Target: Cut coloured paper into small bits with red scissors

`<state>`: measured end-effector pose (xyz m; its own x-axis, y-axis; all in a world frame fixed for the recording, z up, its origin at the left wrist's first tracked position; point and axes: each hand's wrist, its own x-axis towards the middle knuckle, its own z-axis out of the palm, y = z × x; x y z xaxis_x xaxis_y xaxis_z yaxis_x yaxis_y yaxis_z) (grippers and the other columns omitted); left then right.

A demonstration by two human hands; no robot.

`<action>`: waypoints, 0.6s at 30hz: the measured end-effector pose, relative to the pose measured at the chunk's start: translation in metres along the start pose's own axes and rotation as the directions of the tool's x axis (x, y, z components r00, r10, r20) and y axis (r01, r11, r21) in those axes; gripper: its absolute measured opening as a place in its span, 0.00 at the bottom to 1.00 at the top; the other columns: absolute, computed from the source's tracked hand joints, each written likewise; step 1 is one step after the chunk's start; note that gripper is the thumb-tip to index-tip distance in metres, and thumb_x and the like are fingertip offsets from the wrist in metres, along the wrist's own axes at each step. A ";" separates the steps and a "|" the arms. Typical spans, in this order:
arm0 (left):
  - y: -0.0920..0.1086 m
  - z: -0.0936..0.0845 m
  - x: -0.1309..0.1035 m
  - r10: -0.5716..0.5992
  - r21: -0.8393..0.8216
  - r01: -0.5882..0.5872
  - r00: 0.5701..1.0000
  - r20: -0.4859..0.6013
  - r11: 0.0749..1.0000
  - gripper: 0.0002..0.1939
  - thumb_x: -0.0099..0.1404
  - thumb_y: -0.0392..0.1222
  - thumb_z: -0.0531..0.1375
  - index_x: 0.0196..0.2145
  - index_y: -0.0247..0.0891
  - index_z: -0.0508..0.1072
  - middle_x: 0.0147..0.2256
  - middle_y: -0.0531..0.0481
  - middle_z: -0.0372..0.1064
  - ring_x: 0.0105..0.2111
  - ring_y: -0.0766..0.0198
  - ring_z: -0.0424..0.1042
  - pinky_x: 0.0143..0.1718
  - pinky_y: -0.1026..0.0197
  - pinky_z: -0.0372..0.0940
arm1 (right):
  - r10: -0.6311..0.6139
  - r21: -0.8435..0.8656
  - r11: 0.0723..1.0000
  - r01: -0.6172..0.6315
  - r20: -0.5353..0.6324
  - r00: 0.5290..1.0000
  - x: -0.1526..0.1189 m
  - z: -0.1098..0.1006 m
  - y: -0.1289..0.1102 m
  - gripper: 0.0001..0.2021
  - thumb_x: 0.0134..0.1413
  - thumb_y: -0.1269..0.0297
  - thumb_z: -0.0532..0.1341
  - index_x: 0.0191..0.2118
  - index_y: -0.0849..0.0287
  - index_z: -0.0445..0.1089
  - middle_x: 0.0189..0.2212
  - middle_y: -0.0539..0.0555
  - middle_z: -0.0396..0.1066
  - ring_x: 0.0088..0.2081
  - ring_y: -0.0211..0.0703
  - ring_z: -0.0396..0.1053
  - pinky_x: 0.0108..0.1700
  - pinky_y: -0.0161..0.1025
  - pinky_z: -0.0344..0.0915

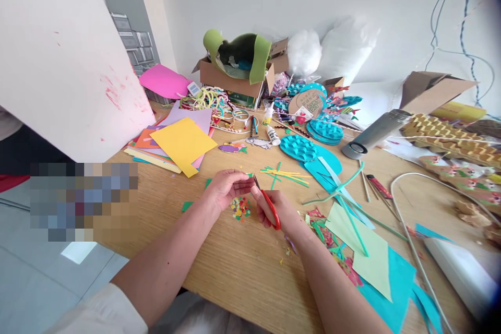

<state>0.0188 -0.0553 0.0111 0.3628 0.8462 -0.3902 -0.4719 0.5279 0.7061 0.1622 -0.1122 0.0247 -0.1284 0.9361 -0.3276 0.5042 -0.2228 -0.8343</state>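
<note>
In the head view my right hand [272, 209] grips a pair of red-handled scissors [273, 210], whose dark blades point up and away from me. Close to the blade tips, my left hand [230, 188] has its fingers closed on a small green paper strip [249, 174]; only a bit of it shows. Beneath the hands lies a small pile of colourful paper bits [240, 209], mostly red, yellow, green and white. Thin green and yellow paper strips [287, 173] lie crossed just beyond my right hand. A green paper scrap [187, 206] sits left of my left wrist.
Coloured paper sheets [182, 141] are stacked at left. White glue bottles [273, 135] and paper fish [233, 148] lie ahead. A steel flask [376, 133] rests at right, near blue paper [391, 282] and scraps. Behind stands a cardboard box [230, 83]. A white board [66, 52] rises at left.
</note>
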 end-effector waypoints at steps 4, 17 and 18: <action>0.005 -0.004 0.000 -0.009 0.069 0.007 0.999 0.040 0.998 0.03 0.45 0.30 0.64 0.21 0.31 0.72 0.25 0.43 0.75 0.26 0.62 0.74 0.33 0.60 0.69 | -0.026 0.033 0.999 0.025 0.039 0.999 -0.003 -0.001 -0.001 0.29 0.54 0.38 0.51 0.17 0.60 0.59 0.12 0.49 0.62 0.13 0.34 0.61 0.17 0.29 0.56; 0.009 -0.006 0.002 -0.024 0.188 0.006 0.996 0.089 0.982 0.09 0.40 0.35 0.68 0.21 0.31 0.72 0.23 0.46 0.74 0.24 0.64 0.73 0.31 0.62 0.68 | -0.026 0.015 1.000 0.025 0.060 0.998 -0.004 -0.003 0.000 0.29 0.53 0.39 0.53 0.17 0.60 0.59 0.11 0.49 0.63 0.13 0.34 0.61 0.16 0.29 0.56; 0.009 -0.006 0.002 -0.023 0.190 0.006 0.996 0.088 0.982 0.10 0.39 0.35 0.68 0.21 0.31 0.72 0.23 0.46 0.74 0.24 0.64 0.73 0.31 0.62 0.68 | -0.023 0.015 1.000 0.022 0.061 0.998 -0.004 -0.004 0.000 0.29 0.53 0.39 0.54 0.17 0.60 0.59 0.11 0.49 0.63 0.13 0.34 0.60 0.16 0.29 0.56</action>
<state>0.0105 -0.0490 0.0131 0.4424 0.8244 -0.3529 -0.3081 0.5093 0.8035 0.1658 -0.1150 0.0277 -0.1917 0.9225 -0.3350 0.4885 -0.2064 -0.8478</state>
